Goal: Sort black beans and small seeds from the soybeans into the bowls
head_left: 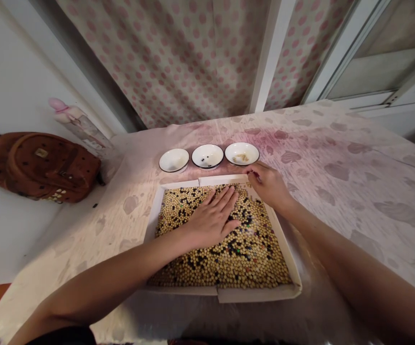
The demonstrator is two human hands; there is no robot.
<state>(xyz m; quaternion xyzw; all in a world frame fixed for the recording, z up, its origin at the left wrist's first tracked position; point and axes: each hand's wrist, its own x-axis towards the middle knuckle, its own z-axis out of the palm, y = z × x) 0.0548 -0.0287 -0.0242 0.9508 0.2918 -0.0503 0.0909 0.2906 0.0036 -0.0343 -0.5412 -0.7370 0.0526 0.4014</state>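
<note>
Head view: left hand flat on soybeans; right hand pinching dark item at tray corner

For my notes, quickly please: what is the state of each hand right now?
Left hand: open, flat on the yellow beans, holding nothing.
Right hand: closed in a pinch on a small dark item, above the cardboard tray rim.

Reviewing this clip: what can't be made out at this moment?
Head view only:
- Item pinched by the right hand: mostly hidden by the fingers, too small to identify.
- Beans under the left hand: hidden by the palm.
- Dark bits in the middle bowl: too small to identify.
- Pale bits in the right bowl: too small to identify.
- Left arm, right arm: cut off by the bottom edge.
</note>
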